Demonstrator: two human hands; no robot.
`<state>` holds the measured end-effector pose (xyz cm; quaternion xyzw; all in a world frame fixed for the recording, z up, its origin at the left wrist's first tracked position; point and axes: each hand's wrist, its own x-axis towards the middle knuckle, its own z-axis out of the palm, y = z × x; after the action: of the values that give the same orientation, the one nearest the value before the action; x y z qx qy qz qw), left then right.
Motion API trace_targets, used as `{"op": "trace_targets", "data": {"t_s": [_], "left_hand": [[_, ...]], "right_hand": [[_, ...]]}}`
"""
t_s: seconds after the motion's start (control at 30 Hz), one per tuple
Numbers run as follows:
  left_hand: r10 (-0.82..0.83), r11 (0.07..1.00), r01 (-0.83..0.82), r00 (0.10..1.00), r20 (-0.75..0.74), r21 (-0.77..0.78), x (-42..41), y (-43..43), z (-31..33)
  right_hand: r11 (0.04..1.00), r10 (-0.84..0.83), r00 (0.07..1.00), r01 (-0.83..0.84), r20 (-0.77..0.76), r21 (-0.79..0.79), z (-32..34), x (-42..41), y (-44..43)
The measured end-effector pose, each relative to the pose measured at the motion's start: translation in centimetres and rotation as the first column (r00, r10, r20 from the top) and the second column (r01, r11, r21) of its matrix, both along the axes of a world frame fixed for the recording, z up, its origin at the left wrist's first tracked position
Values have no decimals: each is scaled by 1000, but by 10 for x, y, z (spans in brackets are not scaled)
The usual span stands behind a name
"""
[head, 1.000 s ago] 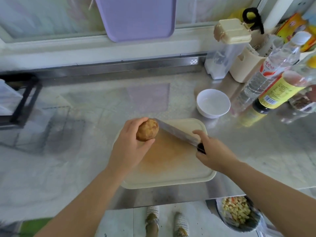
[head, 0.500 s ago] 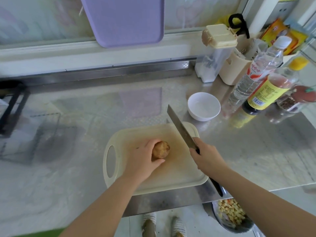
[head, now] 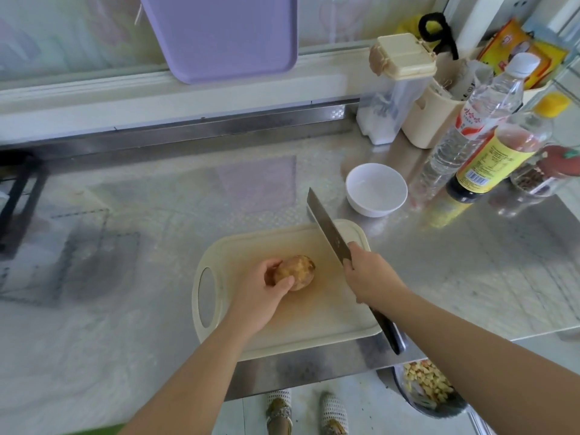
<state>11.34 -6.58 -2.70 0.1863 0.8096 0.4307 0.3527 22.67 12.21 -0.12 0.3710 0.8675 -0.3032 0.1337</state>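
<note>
A cream cutting board (head: 314, 321) lies on the steel counter, its handle hole to the left. A round brown potato (head: 298, 270) sits on the board. My left hand (head: 260, 293) grips the potato from the near left side, fingers curled round it. My right hand (head: 370, 277) grips a cleaver (head: 328, 229) where blade meets handle. The blade is raised and points away to the upper left, to the right of the potato and apart from it. The dark handle end sticks out behind my wrist.
A white bowl (head: 376, 189) stands just beyond the board. Bottles (head: 489, 158), a cream container (head: 398, 89) and a utensil holder crowd the back right. A purple board (head: 219, 36) leans on the window. A bin of diced scraps (head: 426, 387) sits below the counter edge.
My left hand set the potato down on the board from a lifted position. The cleaver swung from lying low across the board to raised on the right.
</note>
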Motion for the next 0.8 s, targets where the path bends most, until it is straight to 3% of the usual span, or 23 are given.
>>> {"op": "trace_targets", "data": {"t_s": [0.1, 0.17, 0.3, 0.6, 0.8], "left_hand": [[-4, 1000, 4, 1000, -17, 15, 4, -2, 1], [-8, 1000, 9, 999, -45, 14, 6, -2, 1], [1, 1000, -1, 998, -66, 1, 6, -1, 0], [41, 999, -41, 998, -44, 8, 7, 0, -5], [40, 999, -40, 997, -62, 0, 8, 0, -7]], "right_hand": [[994, -86, 991, 78, -99, -82, 22, 2, -1], [999, -18, 988, 12, -151, -43, 34, 11, -13], [989, 147, 983, -144, -113, 29, 42, 29, -45], [987, 159, 983, -155, -91, 50, 30, 34, -68], [983, 166, 986, -166, 14, 76, 26, 29, -72]]}}
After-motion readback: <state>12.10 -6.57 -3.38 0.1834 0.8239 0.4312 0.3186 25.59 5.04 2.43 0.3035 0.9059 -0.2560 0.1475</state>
